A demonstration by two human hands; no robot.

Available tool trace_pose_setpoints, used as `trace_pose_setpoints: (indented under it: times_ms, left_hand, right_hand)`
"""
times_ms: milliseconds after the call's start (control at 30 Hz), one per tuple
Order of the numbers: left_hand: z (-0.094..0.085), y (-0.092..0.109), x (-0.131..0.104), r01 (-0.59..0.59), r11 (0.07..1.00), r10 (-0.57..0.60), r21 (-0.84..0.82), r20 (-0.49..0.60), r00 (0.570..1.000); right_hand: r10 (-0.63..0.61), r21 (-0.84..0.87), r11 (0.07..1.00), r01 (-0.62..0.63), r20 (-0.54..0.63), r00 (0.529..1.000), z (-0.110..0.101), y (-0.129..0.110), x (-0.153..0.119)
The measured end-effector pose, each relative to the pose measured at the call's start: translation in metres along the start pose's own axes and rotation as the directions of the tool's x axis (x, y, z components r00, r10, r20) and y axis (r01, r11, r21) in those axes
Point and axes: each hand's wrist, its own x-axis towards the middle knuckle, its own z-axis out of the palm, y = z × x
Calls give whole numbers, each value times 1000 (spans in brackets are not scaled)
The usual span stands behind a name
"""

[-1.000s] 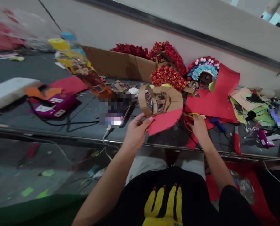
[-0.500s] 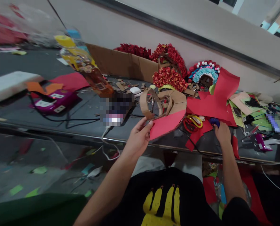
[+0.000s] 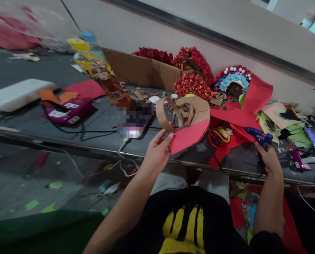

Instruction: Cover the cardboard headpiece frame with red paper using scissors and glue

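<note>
A long dark grey worktable (image 3: 27, 123) runs across the middle of the frame, tilted down to the right, against a pale wall. An open brown cardboard box (image 3: 138, 70) stands at the upper centre, with clusters of red paper flowers (image 3: 191, 84) just right of it and a round headdress piece with blue flowers and white beads (image 3: 232, 79) further right. Large sheets of red paper (image 3: 242, 113) lie across the centre right of the table. A white rectangular block (image 3: 17, 93) sits at the far left, a magenta device with black cables (image 3: 68, 111) near it, and a blurred bottle of amber liquid with a yellow cap (image 3: 99, 74) leans at the upper left. At the centre, a curved brown cardboard frame with a red paper panel (image 3: 186, 121) is held up above the table edge. The left hand (image 3: 158, 151) pinches its lower left corner between thumb and fingers, closed firmly on it. At the centre right, the right hand (image 3: 270, 160) wraps its fingers around the handle of a blue hot glue gun (image 3: 258, 134), whose nozzle points left over the red paper. Yellow and red loop handles (image 3: 219, 135) lie between the two hands
</note>
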Motion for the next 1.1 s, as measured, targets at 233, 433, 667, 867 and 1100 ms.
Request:
trace_pose_setpoints:
  times_ms: [233,433,667,867,1100]
  left_hand:
    - [1,-1,2,-36,999,37,19,-7,999]
    - [2,-1,2,-27,999,27,45,4,1000]
    - [5,-3,3,-24,999,25,38,-15,1000]
    - [4,-3,2,-17,999,18,51,-2,1000]
    - [4,-3,2,-17,995,16,101,9,1000]
  right_hand:
    - [-55,504,864,2,89,995,23,-14,-10]
    - [-233,472,873,121,187,954,36,-21,-24]
    - [-287,455,884,106,352,891,50,-28,-34]
    - [-263,427,902,67,419,869,60,-42,-43]
    - [-208,378,924,52,385,899,66,-51,-45]
